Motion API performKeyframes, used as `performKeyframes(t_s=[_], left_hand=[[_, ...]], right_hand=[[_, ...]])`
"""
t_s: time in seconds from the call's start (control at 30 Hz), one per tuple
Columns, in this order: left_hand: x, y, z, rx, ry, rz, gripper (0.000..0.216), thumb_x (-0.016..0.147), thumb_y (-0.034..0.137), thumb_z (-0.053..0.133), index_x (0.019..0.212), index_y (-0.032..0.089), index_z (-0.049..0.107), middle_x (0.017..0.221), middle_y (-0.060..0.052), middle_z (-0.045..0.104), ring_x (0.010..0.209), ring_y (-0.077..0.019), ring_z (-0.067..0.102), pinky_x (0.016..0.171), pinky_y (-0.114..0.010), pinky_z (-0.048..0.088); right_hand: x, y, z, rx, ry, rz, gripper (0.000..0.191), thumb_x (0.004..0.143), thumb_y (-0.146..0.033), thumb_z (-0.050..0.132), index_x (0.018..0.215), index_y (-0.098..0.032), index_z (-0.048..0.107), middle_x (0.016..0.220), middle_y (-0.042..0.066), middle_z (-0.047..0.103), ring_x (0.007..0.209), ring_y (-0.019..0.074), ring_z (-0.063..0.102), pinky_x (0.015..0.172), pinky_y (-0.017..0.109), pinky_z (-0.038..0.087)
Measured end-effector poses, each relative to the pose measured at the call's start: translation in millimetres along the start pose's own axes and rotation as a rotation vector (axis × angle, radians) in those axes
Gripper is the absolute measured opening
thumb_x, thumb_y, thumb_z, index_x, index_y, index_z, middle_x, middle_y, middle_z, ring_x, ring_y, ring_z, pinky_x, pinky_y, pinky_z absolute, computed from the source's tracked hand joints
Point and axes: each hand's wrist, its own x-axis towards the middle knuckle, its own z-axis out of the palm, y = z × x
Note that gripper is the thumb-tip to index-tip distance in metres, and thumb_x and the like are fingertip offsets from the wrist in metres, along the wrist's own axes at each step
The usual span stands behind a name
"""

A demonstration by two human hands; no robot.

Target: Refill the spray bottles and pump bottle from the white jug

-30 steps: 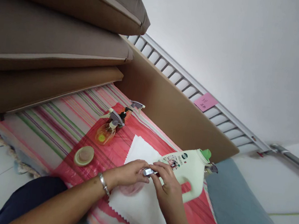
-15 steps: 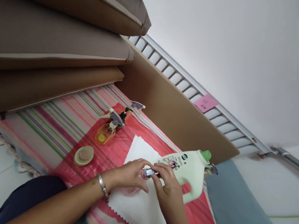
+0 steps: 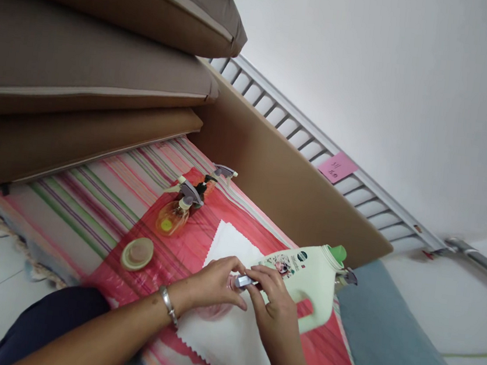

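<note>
Its forearm slanting in from the lower left, the left hand [image 3: 214, 284] curls loosely around the neck of a pink bottle [image 3: 214, 312] over the white cloth [image 3: 228, 245], while the right hand [image 3: 272, 296] pinches its grey top [image 3: 243, 281] between thumb and fingers.

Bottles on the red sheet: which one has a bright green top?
The large pale-green jug beside the right hand. Its top is green, while the amber bottle has a grey trigger head and behind that shows a black pump head.
</note>
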Motion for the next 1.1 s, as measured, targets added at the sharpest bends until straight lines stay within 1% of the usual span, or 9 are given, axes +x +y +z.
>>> performKeyframes(t_s=[0.1,0.23,0.3,0.43,0.5,0.7,0.83,0.93,1.1], left_hand=[[1,-4,2,0.050,0.054,-0.031,0.038,0.055,0.028,0.081,0.086,0.018,0.062,0.087,-0.001,0.063,0.085,-0.0192,0.057,0.077,-0.029,0.044],[4,-1,-10,0.069,-0.135,0.101,0.018,0.070,0.024,0.070,0.087,0.019,0.066,0.094,-0.002,0.065,0.094,-0.0192,0.057,0.087,-0.030,0.041],[4,2,-14,0.081,-0.193,0.150,0.020,0.074,0.022,0.067,0.093,0.021,0.065,0.101,-0.003,0.065,0.100,-0.0191,0.056,0.090,-0.031,0.040],[1,3,-8,0.169,-0.016,0.023,0.050,0.053,0.033,0.083,0.097,0.020,0.063,0.098,-0.004,0.066,0.094,-0.0226,0.057,0.083,-0.032,0.043],[1,1,-5,0.186,0.047,-0.029,0.047,0.051,0.034,0.083,0.090,0.018,0.064,0.089,-0.003,0.066,0.088,-0.0218,0.058,0.079,-0.031,0.043],[3,2,-15,0.135,-0.124,0.055,0.023,0.071,0.027,0.070,0.093,0.019,0.066,0.096,-0.003,0.067,0.093,-0.0176,0.058,0.084,-0.027,0.042],[0,0,-10,0.228,-0.047,0.045,0.043,0.057,0.036,0.080,0.095,0.021,0.065,0.092,-0.001,0.067,0.090,-0.0194,0.058,0.080,-0.027,0.043],[0,-3,-5,0.226,-0.027,0.042,0.032,0.061,0.033,0.078,0.087,0.020,0.067,0.084,0.000,0.067,0.083,-0.0169,0.059,0.077,-0.025,0.043],[3,-1,-8,0.240,-0.104,0.046,0.023,0.066,0.027,0.075,0.086,0.018,0.068,0.083,-0.001,0.067,0.086,-0.0172,0.059,0.080,-0.025,0.043]], right_hand=[[0,-1,0,0.001,-0.004,0.001,0.019,0.085,-0.025,0.049,0.092,-0.025,0.066,0.093,0.006,0.064,0.088,0.0210,0.062,0.074,0.034,0.053],[-1,-1,0,-0.011,-0.022,0.003,0.018,0.085,-0.025,0.049,0.092,-0.025,0.066,0.093,0.006,0.064,0.088,0.0209,0.062,0.074,0.034,0.052],[-1,0,1,-0.010,-0.018,-0.003,0.018,0.085,-0.024,0.049,0.094,-0.025,0.065,0.094,0.006,0.064,0.089,0.0207,0.062,0.075,0.034,0.052],[-2,2,2,-0.001,0.005,-0.026,0.018,0.085,-0.023,0.049,0.094,-0.024,0.065,0.095,0.007,0.063,0.089,0.0203,0.061,0.075,0.034,0.053],[-2,3,3,-0.007,0.006,-0.031,0.017,0.085,-0.024,0.049,0.093,-0.023,0.065,0.095,0.007,0.063,0.089,0.0207,0.061,0.074,0.034,0.053],[-2,5,3,-0.013,0.009,-0.046,0.017,0.086,-0.025,0.049,0.094,-0.023,0.064,0.095,0.007,0.063,0.089,0.0205,0.061,0.076,0.035,0.052],[-2,4,4,-0.020,0.017,-0.063,0.016,0.086,-0.022,0.050,0.095,-0.023,0.063,0.095,0.007,0.062,0.089,0.0202,0.061,0.077,0.035,0.051],[-3,1,4,-0.019,-0.001,-0.046,0.016,0.086,-0.021,0.050,0.095,-0.023,0.063,0.096,0.007,0.062,0.090,0.0203,0.060,0.076,0.035,0.051],[-3,1,4,0.002,-0.020,-0.040,0.016,0.086,-0.021,0.049,0.094,-0.022,0.063,0.095,0.007,0.061,0.090,0.0202,0.060,0.077,0.035,0.050]])
